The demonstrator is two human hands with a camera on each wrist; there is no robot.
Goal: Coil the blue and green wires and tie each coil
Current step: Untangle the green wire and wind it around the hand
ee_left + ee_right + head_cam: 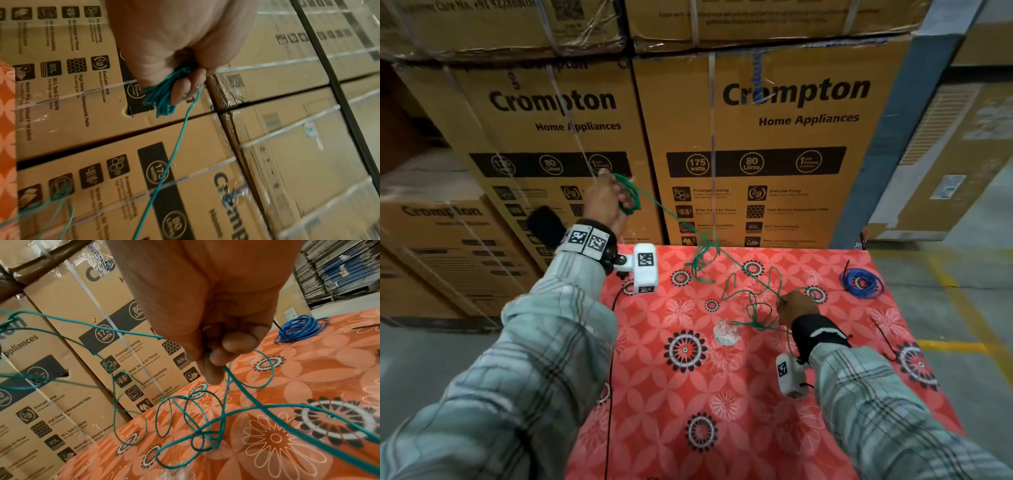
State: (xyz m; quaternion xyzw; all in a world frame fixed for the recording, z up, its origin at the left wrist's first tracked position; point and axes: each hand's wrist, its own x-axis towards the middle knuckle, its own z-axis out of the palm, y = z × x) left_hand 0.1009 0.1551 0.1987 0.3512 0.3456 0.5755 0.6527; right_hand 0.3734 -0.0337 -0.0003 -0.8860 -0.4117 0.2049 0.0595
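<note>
Stacked Crompton cartons fill twelve o'clock behind the floral tablecloth; a crumpled white wad lies at centre.

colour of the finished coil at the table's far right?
Blue coil; clearest in the head view.

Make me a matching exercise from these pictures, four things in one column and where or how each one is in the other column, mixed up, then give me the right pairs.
Column one:
1. blue wire
2. green wire
3. left hand
4. right hand

Column two:
A. raised in front of the cardboard boxes, gripping a small green coil
B. coiled, lying at the far right of the floral cloth
C. low over the cloth, pinching a strand
D. mostly loose, in tangled loops

Pairs: 1-B, 2-D, 3-A, 4-C
</note>
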